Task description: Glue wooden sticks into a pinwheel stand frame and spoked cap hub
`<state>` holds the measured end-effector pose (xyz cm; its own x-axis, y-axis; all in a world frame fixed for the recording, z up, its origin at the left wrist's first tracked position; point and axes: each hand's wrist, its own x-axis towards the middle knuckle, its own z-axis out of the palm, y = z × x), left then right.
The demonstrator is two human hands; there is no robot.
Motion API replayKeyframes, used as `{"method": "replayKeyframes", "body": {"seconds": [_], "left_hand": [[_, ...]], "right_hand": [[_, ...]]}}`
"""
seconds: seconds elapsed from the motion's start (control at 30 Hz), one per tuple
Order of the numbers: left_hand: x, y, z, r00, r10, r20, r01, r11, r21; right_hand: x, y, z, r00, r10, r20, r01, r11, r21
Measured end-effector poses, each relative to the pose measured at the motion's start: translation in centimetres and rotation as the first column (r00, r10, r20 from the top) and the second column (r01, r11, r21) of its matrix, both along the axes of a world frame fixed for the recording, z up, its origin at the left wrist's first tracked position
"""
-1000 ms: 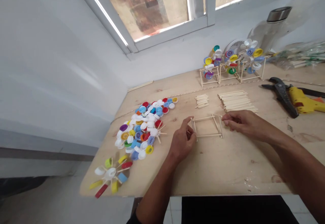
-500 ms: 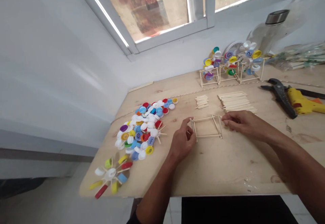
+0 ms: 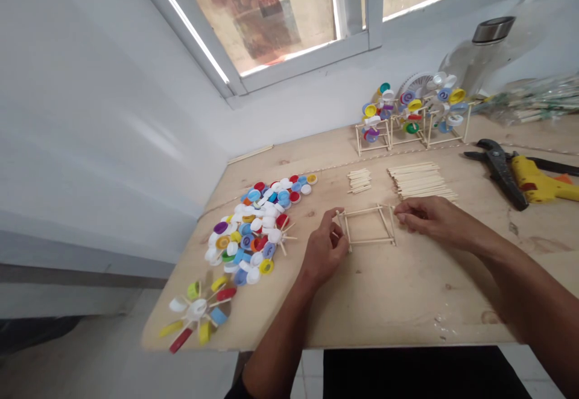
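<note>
A small stick frame (image 3: pixel 370 242), made of thin pale wooden sticks, rests on the wooden table between my two hands. My left hand (image 3: pixel 322 245) is curled at its left end, with fingertips on the upright sticks there. At the opposite end, my right hand (image 3: pixel 425 218) pinches the upper part of an upright stick. Just behind the right hand lies a row of long sticks (image 3: pixel 418 180). A bundle of shorter sticks (image 3: pixel 360 181) is beside that row, behind the frame.
Loose bottle caps (image 3: pixel 253 230) spread left of my hands, with a stick hub (image 3: pixel 275 237) at their edge. A cap wheel (image 3: pixel 197 309) lies near the front left corner. Finished-looking wheel models (image 3: pixel 409 115) stand at the back. Pliers (image 3: pixel 497 169) and a yellow glue gun (image 3: pixel 538 180) lie right.
Almost nothing differs. Both hands stay at the ends of the stick frame, and its left upright seems to lean slightly farther left.
</note>
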<state>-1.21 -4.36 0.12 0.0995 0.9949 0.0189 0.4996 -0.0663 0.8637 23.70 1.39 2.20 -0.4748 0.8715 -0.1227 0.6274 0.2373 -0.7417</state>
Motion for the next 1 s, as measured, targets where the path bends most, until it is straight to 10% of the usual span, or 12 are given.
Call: {"method": "replayKeyframes", "body": {"seconds": [0.7, 1.0], "left_hand": [[0.1, 0.2, 0.0, 0.999, 0.009, 0.049, -0.008, 1.0, -0.018], [0.0, 0.2, -0.2, 1.0, 0.007, 0.015, -0.007, 1.0, 0.0]], "right_hand": [[-0.1, -0.7, 1.6, 0.977, -0.199, -0.081, 0.209, 0.968, 0.138], [9.6, -0.8, 4.9, 0.799, -0.599, 0.054, 0.543, 0.756, 0.366]]}}
